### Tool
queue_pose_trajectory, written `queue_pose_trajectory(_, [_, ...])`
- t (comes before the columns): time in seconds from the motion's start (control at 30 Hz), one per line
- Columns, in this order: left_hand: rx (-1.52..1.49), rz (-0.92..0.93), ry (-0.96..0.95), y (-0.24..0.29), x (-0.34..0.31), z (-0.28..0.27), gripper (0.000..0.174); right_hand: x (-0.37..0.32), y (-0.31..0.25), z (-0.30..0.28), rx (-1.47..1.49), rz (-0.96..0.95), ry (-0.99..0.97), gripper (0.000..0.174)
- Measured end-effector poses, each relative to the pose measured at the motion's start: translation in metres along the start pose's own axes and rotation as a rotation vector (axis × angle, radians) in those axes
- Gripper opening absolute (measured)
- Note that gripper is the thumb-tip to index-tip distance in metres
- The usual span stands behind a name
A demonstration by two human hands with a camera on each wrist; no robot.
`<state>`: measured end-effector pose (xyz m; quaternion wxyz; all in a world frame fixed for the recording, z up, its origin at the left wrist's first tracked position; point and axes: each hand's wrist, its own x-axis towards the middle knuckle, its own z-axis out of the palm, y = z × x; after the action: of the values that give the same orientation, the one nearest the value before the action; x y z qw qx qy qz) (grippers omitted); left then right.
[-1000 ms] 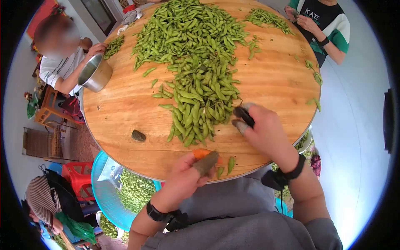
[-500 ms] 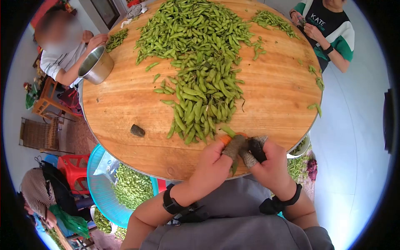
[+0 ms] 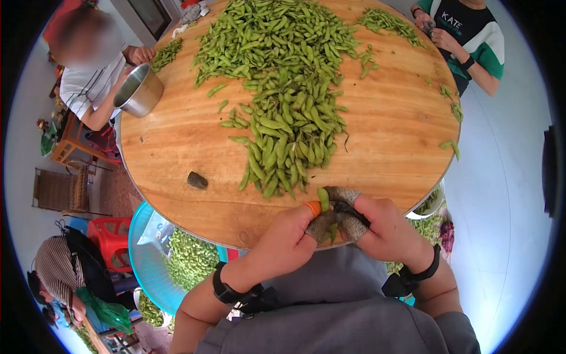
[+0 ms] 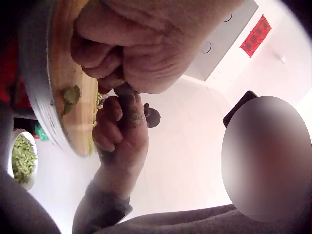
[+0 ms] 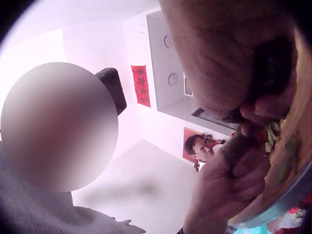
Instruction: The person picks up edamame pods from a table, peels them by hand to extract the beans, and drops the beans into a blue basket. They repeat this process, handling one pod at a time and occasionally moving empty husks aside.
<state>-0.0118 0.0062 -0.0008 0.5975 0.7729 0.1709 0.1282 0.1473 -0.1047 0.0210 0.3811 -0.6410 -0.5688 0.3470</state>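
Close together at the near table edge, my left hand (image 3: pixel 282 237) and right hand (image 3: pixel 386 229) pinch a green soybean pod (image 3: pixel 323 198) between their fingertips. It stands nearly upright, its lower part hidden by the fingers. An orange cover (image 3: pixel 314 207) is on a left finger, and a grey-brown one (image 3: pixel 321 226) on the left thumb. Speckled grey covers (image 3: pixel 352 226) sit on right fingertips, with something black between them. Below the thumbs another bit of green pod (image 3: pixel 333 232) shows. A big heap of pods (image 3: pixel 283 112) lies just beyond my hands.
The round wooden table (image 3: pixel 183 135) carries a loose dark finger cover (image 3: pixel 197 180) at left and a steel pot (image 3: pixel 139 91) by a seated person. Another person (image 3: pixel 466 41) sits at far right. Below the edge stands a blue basin (image 3: pixel 137 248) of shelled beans.
My hands were apart a second ago, the right one beside the heap. The right hand came down and left to meet the left hand, and both now grip a pod, turned more upright.
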Motion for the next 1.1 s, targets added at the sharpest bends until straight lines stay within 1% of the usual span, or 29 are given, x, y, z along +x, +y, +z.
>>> queue_pose_trajectory(0.03, [-0.001, -0.002, -0.004, 0.000, 0.000, 0.000, 0.032, 0.000, 0.000, 0.001, 0.041, 0.026, 0.015, 0.039])
queue_pose_trajectory(0.1, [0.351, 0.048, 0.023, -0.001, 0.000, 0.001, 0.029, 0.000, 0.001, 0.005, 0.020, 0.012, 0.048, 0.040])
queue_pose_trajectory(0.13, [0.349, 0.048, 0.018, -0.001, -0.001, 0.002, 0.029, 0.000, 0.004, 0.007, -0.003, -0.005, 0.075, 0.040])
queue_pose_trajectory(0.17, [0.454, 0.020, 0.005, 0.000, -0.002, 0.002, 0.029, 0.001, 0.011, 0.010, -0.001, 0.000, 0.077, 0.040])
queue_pose_trajectory(0.2, [0.560, -0.008, -0.007, 0.000, -0.003, 0.002, 0.030, 0.002, 0.020, 0.014, 0.026, -0.067, 0.090, 0.038])
queue_pose_trajectory(0.23, [0.559, -0.009, -0.011, -0.001, -0.003, -0.001, 0.030, 0.003, 0.024, 0.016, 0.054, -0.134, 0.104, 0.036])
queue_pose_trajectory(0.27, [0.518, 0.006, -0.062, -0.003, -0.003, -0.006, 0.027, 0.002, 0.021, 0.014, 0.056, -0.132, 0.105, 0.036])
queue_pose_trajectory(0.3, [0.477, 0.021, -0.112, -0.006, -0.003, -0.010, 0.024, 0.003, 0.012, 0.008, 0.395, 0.128, -0.047, 0.031])
queue_pose_trajectory(0.33, [0.477, 0.018, -0.115, -0.009, -0.004, -0.010, 0.024, 0.003, 0.003, 0.004, 0.730, 0.390, -0.201, 0.026])
queue_pose_trajectory(0.37, [0.204, 0.125, -0.130, -0.012, -0.004, -0.011, 0.020, 0.001, -0.003, 0.001, 0.733, 0.390, -0.201, 0.026])
queue_pose_trajectory(0.4, [-0.071, 0.229, -0.142, -0.014, -0.005, -0.012, 0.016, -0.001, -0.008, -0.001, 0.974, 0.499, -0.249, 0.025])
queue_pose_trajectory(0.43, [-0.071, 0.229, -0.143, -0.012, -0.007, -0.015, 0.016, -0.002, -0.010, -0.002, 1.213, 0.607, -0.297, 0.024])
queue_pose_trajectory(0.5, [-0.728, -0.327, -0.399, -0.005, -0.013, -0.022, 0.014, -0.005, -0.007, 0.000, 1.268, 0.603, -0.305, 0.025])
queue_pose_trajectory(0.53, [-0.727, -0.327, -0.402, -0.002, -0.013, -0.020, 0.014, -0.006, -0.006, 0.001, 1.322, 0.600, -0.312, 0.027])
queue_pose_trajectory(0.57, [-0.692, -0.353, -0.305, 0.001, -0.012, -0.016, 0.012, -0.006, -0.008, 0.001, 1.324, 0.599, -0.307, 0.027])
queue_pose_trajectory(0.6, [-0.656, -0.376, -0.206, 0.002, -0.010, -0.012, 0.011, -0.004, -0.011, 0.001, 1.152, 0.567, -0.257, 0.027])
queue_pose_trajectory(0.63, [-0.657, -0.375, -0.207, -0.003, -0.009, -0.007, 0.011, -0.003, -0.013, 0.000, 0.981, 0.533, -0.211, 0.028])
queue_pose_trajectory(0.67, [-0.558, -0.208, -0.128, -0.014, -0.009, -0.001, 0.012, -0.004, -0.013, 0.001, 0.981, 0.533, -0.212, 0.028])
queue_pose_trajectory(0.7, [-0.455, -0.044, -0.048, -0.019, -0.009, 0.001, 0.012, -0.005, -0.013, 0.002, 0.876, 0.470, -0.225, 0.028])
queue_pose_trajectory(0.73, [-0.453, -0.046, -0.045, -0.019, -0.010, 0.001, 0.012, -0.006, -0.014, 0.003, 0.771, 0.405, -0.237, 0.029])
queue_pose_trajectory(0.77, [-0.373, -0.054, -0.021, -0.017, -0.010, -0.001, 0.012, -0.007, -0.015, 0.002, 0.772, 0.401, -0.239, 0.029])
queue_pose_trajectory(0.8, [-0.292, -0.060, 0.002, -0.015, -0.009, -0.003, 0.013, -0.008, -0.016, 0.000, 0.657, 0.364, -0.221, 0.033])
queue_pose_trajectory(0.83, [-0.288, -0.059, 0.002, -0.009, -0.008, -0.005, 0.013, -0.009, -0.016, -0.001, 0.544, 0.328, -0.200, 0.037])
queue_pose_trajectory(0.87, [-0.213, -0.021, -0.021, 0.001, -0.007, -0.007, 0.014, -0.009, -0.012, 0.003, 0.546, 0.325, -0.198, 0.037])
queue_pose_trajectory(0.9, [-0.140, 0.015, -0.044, 0.005, -0.007, -0.008, 0.016, -0.009, -0.003, 0.009, 0.298, 0.083, -0.044, 0.040])
queue_pose_trajectory(0.93, [-0.140, 0.013, -0.046, 0.005, -0.009, -0.006, 0.016, -0.010, 0.002, 0.013, 0.048, -0.155, 0.110, 0.043])
queue_pose_trajectory(1.0, [0.263, 0.258, -0.184, 0.005, -0.013, -0.001, 0.016, -0.009, -0.001, 0.007, 0.024, -0.108, 0.069, 0.044])
queue_pose_trajectory(1.07, [0.219, 0.210, -0.200, 0.008, -0.013, 0.000, 0.020, -0.009, -0.004, 0.003, 0.000, -0.061, 0.026, 0.045])
queue_pose_trajectory(1.1, [0.175, 0.165, -0.212, 0.010, -0.012, -0.001, 0.025, -0.009, -0.006, 0.003, 0.077, -0.029, 0.026, 0.045])
